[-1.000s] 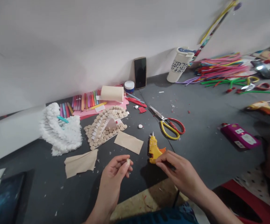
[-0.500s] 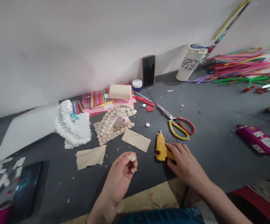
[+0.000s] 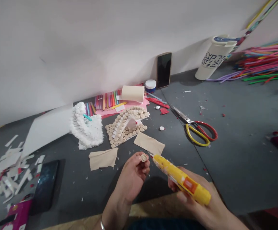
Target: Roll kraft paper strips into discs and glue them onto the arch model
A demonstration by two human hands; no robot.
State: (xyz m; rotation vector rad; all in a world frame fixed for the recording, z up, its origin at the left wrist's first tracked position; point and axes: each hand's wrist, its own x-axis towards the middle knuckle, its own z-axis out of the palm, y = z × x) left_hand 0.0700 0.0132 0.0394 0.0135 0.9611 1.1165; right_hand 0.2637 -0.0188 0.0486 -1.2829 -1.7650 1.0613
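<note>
Between the thumb and fingers of my left hand (image 3: 134, 172) is a small beige rolled paper rosette (image 3: 143, 157). My right hand (image 3: 196, 191) is wrapped round a yellow hot glue gun (image 3: 182, 179), whose metal nozzle points left, close to the rosette; I cannot tell if they touch. Beyond my hands lies an arch-shaped piece (image 3: 126, 126) covered with similar beige rosettes. Two torn beige paper strips lie near it, one (image 3: 149, 143) behind the nozzle and another (image 3: 103, 158) left of my left hand.
Scissors (image 3: 194, 126) lie open-handled at right. A white fluffy piece (image 3: 87, 127), coloured sticks (image 3: 107, 100) and a paper roll (image 3: 132, 93) are farther back. A phone (image 3: 164, 69) and a cup (image 3: 214, 57) stand by the wall. Another phone (image 3: 45, 187) and paper scraps (image 3: 11, 172) are at left.
My right hand has lifted the glue gun off the table and swung its nozzle left towards the rosette. My left hand still holds the rosette. The view has shifted to the left.
</note>
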